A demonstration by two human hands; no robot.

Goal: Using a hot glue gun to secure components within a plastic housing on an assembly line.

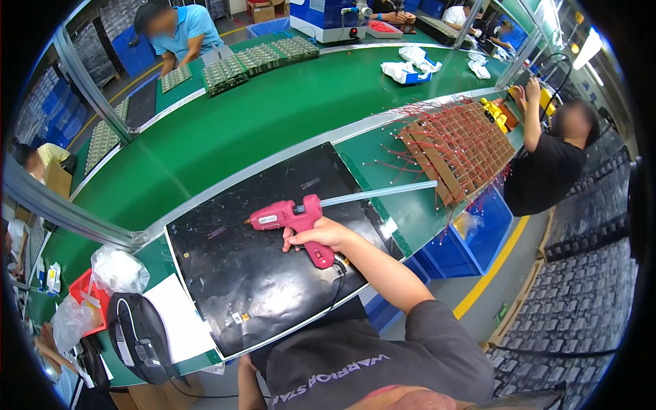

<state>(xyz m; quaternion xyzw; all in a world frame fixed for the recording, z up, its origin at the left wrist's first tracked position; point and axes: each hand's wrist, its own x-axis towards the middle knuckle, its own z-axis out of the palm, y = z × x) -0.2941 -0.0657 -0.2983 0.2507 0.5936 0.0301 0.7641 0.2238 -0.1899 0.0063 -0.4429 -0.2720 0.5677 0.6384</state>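
Note:
My right hand is wrapped round the handle of a pink hot glue gun, holding it over a black mat. The nozzle points left, and a long translucent glue stick juts from the back of the gun toward the right. A black cord runs down from the handle. My left forearm shows low by the near table edge; the hand there is mostly hidden, so its fingers cannot be made out.
A cardboard divider box with many red wires stands right. Left are a black fan-like device, white paper, a red bin and plastic bags. A green conveyor runs behind; co-workers sit around, one at right.

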